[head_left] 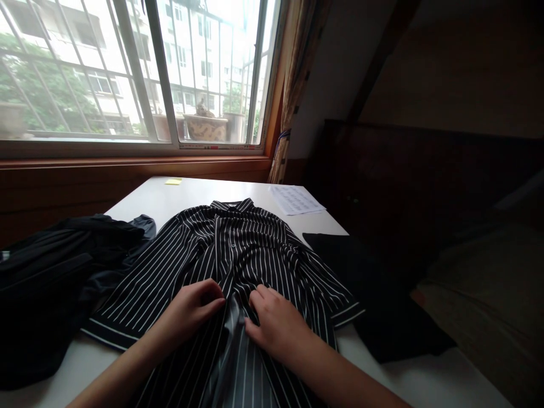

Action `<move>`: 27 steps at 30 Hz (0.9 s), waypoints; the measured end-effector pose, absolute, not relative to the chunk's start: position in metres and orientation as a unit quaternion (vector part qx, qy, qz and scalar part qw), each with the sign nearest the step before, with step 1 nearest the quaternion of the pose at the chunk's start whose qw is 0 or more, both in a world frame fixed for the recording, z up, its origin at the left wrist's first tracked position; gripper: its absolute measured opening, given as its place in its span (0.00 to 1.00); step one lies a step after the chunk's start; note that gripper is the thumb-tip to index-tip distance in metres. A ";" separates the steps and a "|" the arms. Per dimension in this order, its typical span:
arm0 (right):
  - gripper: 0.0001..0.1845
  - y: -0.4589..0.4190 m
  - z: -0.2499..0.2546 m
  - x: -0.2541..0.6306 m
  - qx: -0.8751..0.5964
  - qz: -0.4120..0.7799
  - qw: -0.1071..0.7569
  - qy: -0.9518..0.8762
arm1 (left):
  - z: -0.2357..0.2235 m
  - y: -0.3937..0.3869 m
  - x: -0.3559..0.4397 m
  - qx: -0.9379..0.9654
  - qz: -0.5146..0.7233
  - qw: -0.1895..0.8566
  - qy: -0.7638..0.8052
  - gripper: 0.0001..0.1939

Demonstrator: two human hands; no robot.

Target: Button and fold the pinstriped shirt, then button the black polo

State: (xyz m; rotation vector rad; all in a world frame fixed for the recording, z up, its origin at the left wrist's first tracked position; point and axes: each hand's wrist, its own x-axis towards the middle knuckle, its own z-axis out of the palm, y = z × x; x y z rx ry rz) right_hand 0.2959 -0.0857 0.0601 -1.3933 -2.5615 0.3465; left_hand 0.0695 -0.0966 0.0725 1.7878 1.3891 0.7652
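Note:
A black shirt with white stripes point(263, 252) lies front up, its collar pointing away from me and its short sleeves spread to either side. Below a button near the chest, the front parts and shows the greyer inside of the cloth. My left hand point(198, 306) is closed at the left front edge, thumb and curled fingers pinching the fabric. Opposite it, my right hand point(276, 320) has its fingers bent over the right front edge and grips it. The cloth between thumb and fingers is partly hidden in both hands.
The shirt rests on a white table point(204, 187). Dark clothes point(63, 266) are heaped at the left, and a folded black cloth point(382, 300) overhangs the right side. Printed sheets point(295, 199) and a yellow sticky note point(173, 181) lie toward the barred window point(204, 73). A curtain point(293, 85) hangs beside it.

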 end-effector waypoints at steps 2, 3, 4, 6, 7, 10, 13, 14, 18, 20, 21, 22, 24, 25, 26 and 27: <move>0.05 -0.087 0.064 0.295 -0.480 0.122 0.088 -0.864 | 0.075 -0.097 0.070 0.688 0.300 0.376 0.543 0.09; 0.04 -0.088 0.065 0.295 -0.483 0.125 0.084 -0.863 | 0.075 -0.097 0.071 0.685 0.302 0.380 0.544 0.09; 0.03 -0.088 0.066 0.296 -0.484 0.129 0.083 -0.861 | 0.076 -0.096 0.070 0.682 0.303 0.384 0.544 0.10; 0.03 -0.089 0.068 0.298 -0.486 0.145 0.088 -0.857 | 0.076 -0.096 0.069 0.677 0.304 0.394 0.543 0.10; 0.03 -0.089 0.069 0.299 -0.487 0.159 0.093 -0.854 | 0.075 -0.096 0.069 0.674 0.304 0.398 0.543 0.11; 0.03 -0.088 0.071 0.307 -0.479 0.212 0.115 -0.844 | 0.074 -0.097 0.068 0.666 0.306 0.410 0.544 0.12; 0.04 -0.088 0.078 0.314 -0.454 0.262 0.145 -0.839 | 0.072 -0.098 0.069 0.658 0.310 0.420 0.543 0.14; 0.04 -0.088 0.080 0.316 -0.448 0.275 0.155 -0.837 | 0.071 -0.098 0.069 0.654 0.311 0.427 0.541 0.14; 0.04 -0.089 0.091 0.316 -0.431 0.330 0.195 -0.817 | 0.067 -0.096 0.071 0.628 0.319 0.469 0.532 0.15; 0.05 -0.088 0.095 0.313 -0.417 0.368 0.218 -0.802 | 0.065 -0.096 0.071 0.616 0.323 0.489 0.526 0.15; 0.06 -0.088 0.097 0.310 -0.409 0.385 0.230 -0.795 | 0.064 -0.095 0.072 0.611 0.324 0.498 0.524 0.15; 0.06 -0.087 0.098 0.308 -0.402 0.399 0.243 -0.787 | 0.064 -0.095 0.072 0.606 0.325 0.506 0.521 0.15; 0.07 -0.085 0.099 0.303 -0.389 0.421 0.261 -0.776 | 0.064 -0.096 0.073 0.595 0.328 0.521 0.517 0.16; 0.07 -0.085 0.098 0.300 -0.384 0.429 0.267 -0.773 | 0.064 -0.096 0.074 0.590 0.331 0.527 0.514 0.16; 0.07 -0.084 0.098 0.297 -0.380 0.436 0.270 -0.770 | 0.064 -0.096 0.075 0.586 0.332 0.533 0.512 0.16; 0.06 -0.084 0.096 0.295 -0.377 0.442 0.269 -0.768 | 0.064 -0.096 0.076 0.583 0.331 0.537 0.512 0.16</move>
